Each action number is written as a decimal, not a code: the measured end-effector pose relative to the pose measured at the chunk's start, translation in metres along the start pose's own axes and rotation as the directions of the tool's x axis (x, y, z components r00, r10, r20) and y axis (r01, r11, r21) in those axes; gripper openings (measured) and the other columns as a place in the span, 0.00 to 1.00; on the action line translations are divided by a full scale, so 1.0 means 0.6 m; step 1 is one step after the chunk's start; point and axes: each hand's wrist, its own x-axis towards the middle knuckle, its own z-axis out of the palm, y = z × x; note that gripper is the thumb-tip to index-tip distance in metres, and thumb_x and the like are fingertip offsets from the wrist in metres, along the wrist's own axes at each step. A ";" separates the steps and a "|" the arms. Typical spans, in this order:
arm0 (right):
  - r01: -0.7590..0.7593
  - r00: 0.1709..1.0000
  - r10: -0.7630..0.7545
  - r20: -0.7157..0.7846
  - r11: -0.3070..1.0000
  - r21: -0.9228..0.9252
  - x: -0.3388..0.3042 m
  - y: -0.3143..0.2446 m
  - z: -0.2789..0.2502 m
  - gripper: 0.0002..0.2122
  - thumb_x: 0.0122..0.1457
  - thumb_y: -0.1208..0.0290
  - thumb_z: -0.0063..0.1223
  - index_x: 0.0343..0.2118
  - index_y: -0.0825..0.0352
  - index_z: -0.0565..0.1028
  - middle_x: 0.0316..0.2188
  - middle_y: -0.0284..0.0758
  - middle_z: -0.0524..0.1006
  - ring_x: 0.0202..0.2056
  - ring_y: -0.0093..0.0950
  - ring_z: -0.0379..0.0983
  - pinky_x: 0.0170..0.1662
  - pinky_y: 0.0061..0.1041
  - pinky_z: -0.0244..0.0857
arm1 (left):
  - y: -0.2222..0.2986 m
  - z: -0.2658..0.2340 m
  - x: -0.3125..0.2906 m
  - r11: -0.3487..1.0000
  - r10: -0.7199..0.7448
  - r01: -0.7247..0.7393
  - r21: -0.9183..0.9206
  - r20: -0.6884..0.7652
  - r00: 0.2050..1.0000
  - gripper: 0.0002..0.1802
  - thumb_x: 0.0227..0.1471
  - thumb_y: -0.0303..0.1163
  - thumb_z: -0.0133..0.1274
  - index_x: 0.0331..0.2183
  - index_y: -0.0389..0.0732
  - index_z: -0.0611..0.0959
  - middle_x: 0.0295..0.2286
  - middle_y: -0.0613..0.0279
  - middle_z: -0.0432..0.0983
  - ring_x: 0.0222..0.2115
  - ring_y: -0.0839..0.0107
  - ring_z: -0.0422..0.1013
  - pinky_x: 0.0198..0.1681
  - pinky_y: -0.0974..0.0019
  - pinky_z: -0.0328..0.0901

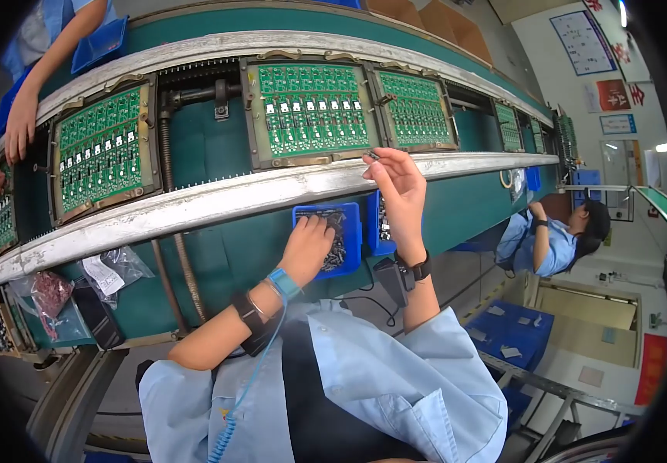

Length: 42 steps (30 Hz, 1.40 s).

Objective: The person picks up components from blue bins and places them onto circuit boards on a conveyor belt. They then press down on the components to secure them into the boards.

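Observation:
My left hand [308,245] reaches into a blue bin [353,245] of small dark electronic components [333,251]. Its fingers are curled together among the parts, and what they grip is hidden. My right hand [401,193] is raised by the rail's near edge, thumb and fingertips pinching a small dark electronic component [372,157]. Just beyond that hand lies a framed panel of green circuit boards [314,112], with white and black parts in rows. A second framed green panel [414,112] sits to its right. Another blue bin [374,224], holding small parts, is partly behind my right wrist.
A pale metal rail [218,199] runs along the line. At left, another person's hands [21,127] are near more framed boards [100,150]. Plastic bags [52,297] and a dark phone-like object [96,312] lie front left. A person [553,231] sits at right.

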 end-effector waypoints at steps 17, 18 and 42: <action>0.350 0.931 -0.318 0.178 0.645 -0.680 0.137 0.057 0.078 0.03 0.52 0.76 0.60 0.30 0.66 0.80 0.27 0.34 0.76 0.25 0.26 0.70 0.34 0.26 0.62 | -0.020 0.002 -0.011 0.990 -0.014 0.014 -0.139 -0.002 1.000 0.08 0.41 0.26 0.51 0.29 0.40 0.78 0.28 0.60 0.74 0.37 0.64 0.69 0.46 0.64 0.61; 0.342 0.931 -0.325 0.166 0.620 -0.706 0.140 0.060 0.079 0.03 0.51 0.76 0.60 0.30 0.65 0.80 0.26 0.34 0.75 0.24 0.27 0.69 0.33 0.27 0.61 | -0.019 0.000 -0.010 0.992 -0.004 0.002 -0.129 -0.011 1.000 0.07 0.42 0.27 0.50 0.29 0.40 0.78 0.28 0.60 0.74 0.37 0.64 0.69 0.46 0.65 0.61; 0.391 0.913 -0.331 0.240 0.532 -0.751 0.147 0.094 0.067 0.02 0.55 0.74 0.58 0.29 0.65 0.78 0.28 0.32 0.74 0.26 0.27 0.69 0.38 0.27 0.56 | -0.016 0.008 0.002 0.985 -0.019 0.020 -0.172 0.008 1.000 0.09 0.37 0.24 0.53 0.28 0.40 0.78 0.28 0.60 0.73 0.36 0.64 0.68 0.45 0.65 0.61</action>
